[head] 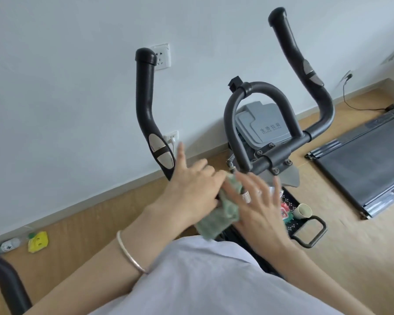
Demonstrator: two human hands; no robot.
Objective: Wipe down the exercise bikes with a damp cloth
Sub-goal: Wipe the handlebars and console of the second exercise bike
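Light wooden plank floor. At far left, lying on it, crumpled yellow plastic packet just beside small clear plastic bottle. At right, well apart, flat dark grey treadmill.

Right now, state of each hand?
Left hand: grips the crumpled green fabric cloth, index finger straight.
Right hand: open, fingers spread, touching the cloth.

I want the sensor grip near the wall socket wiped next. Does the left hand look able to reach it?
Probably yes. The left hand, holding the cloth, sits right beside the lower end of the sensor grip, with nothing between them.
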